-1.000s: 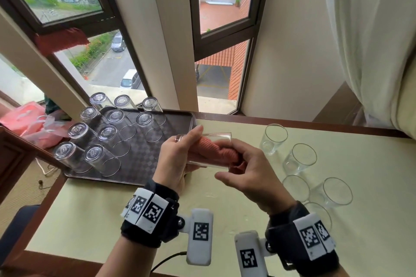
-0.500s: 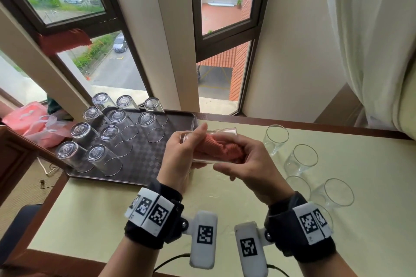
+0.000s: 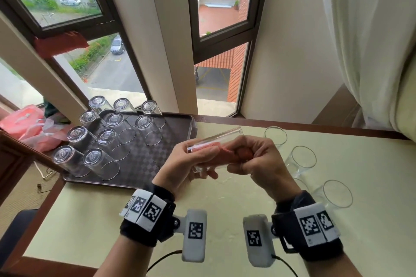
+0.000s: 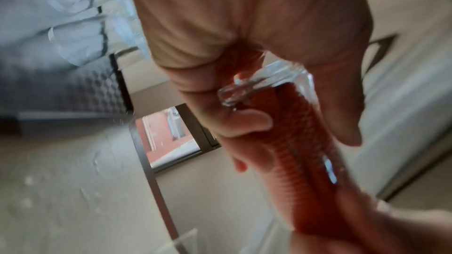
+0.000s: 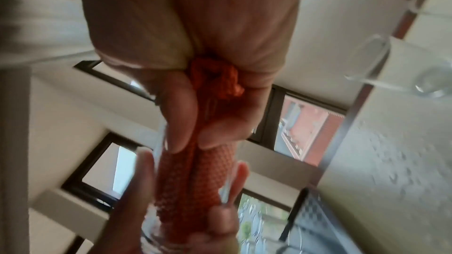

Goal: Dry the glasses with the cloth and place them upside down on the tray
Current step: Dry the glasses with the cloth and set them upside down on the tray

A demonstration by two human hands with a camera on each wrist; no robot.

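Observation:
My left hand (image 3: 191, 162) grips a clear glass (image 3: 216, 139) lying sideways above the table, its base to the left. My right hand (image 3: 256, 159) holds a bunched orange-red cloth (image 3: 227, 155) that is pushed into the glass through its open end. In the left wrist view the cloth (image 4: 300, 142) fills the glass (image 4: 247, 88) down to its thick base. In the right wrist view my fingers (image 5: 181, 115) pinch the cloth (image 5: 195, 177). A dark tray (image 3: 146, 157) at the left carries several glasses upside down (image 3: 103, 162).
Several upright glasses (image 3: 301, 159) stand on the pale table at the right, one near my right wrist (image 3: 335, 193). Water drops lie on the table (image 3: 90, 220). Windows and a wall rise behind; a curtain (image 3: 371, 40) hangs at the right. Pink bags (image 3: 22, 121) lie left.
Both hands have risen slightly with the glass. The glass's open end has tilted upward, and my right hand has turned the cloth inside it.

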